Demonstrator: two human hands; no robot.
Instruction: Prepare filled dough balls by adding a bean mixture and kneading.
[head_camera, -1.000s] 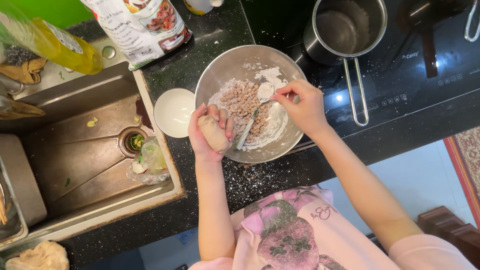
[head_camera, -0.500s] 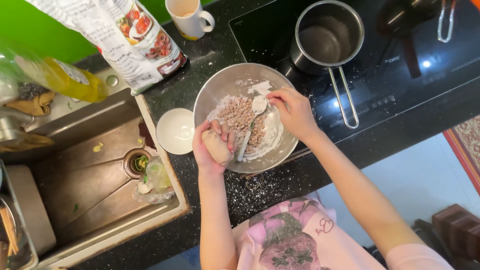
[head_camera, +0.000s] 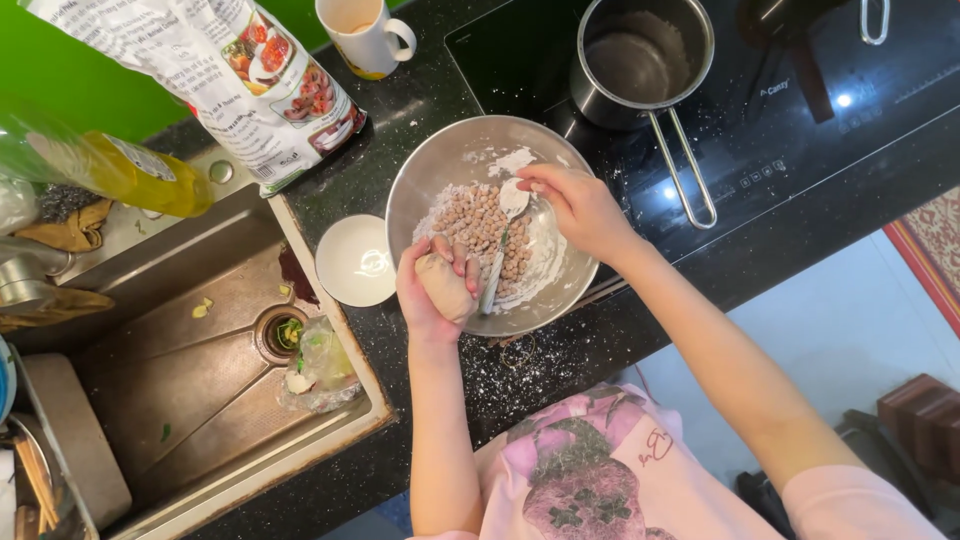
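Note:
A steel mixing bowl (head_camera: 440, 165) sits on the black counter, holding several small brown dough balls (head_camera: 482, 225) dusted with white flour. My left hand (head_camera: 432, 290) grips a lump of beige dough (head_camera: 445, 285) at the bowl's near rim. My right hand (head_camera: 575, 208) reaches in from the right, fingertips at the bowl of a white spoon (head_camera: 506, 215) that lies across the balls. Whether the fingers pinch a ball cannot be made out.
A small white dish (head_camera: 355, 262) lies left of the bowl. Behind are a flour bag (head_camera: 215, 75), a mug (head_camera: 360, 35) and a saucepan (head_camera: 640, 60) on the dark cooktop. A steel sink (head_camera: 180, 350) with scraps fills the left. Flour is spilled on the counter's front edge.
The view has shifted slightly. My right hand has moved a little deeper over the bowl toward the spoon. My left hand keeps its hold on the dough lump.

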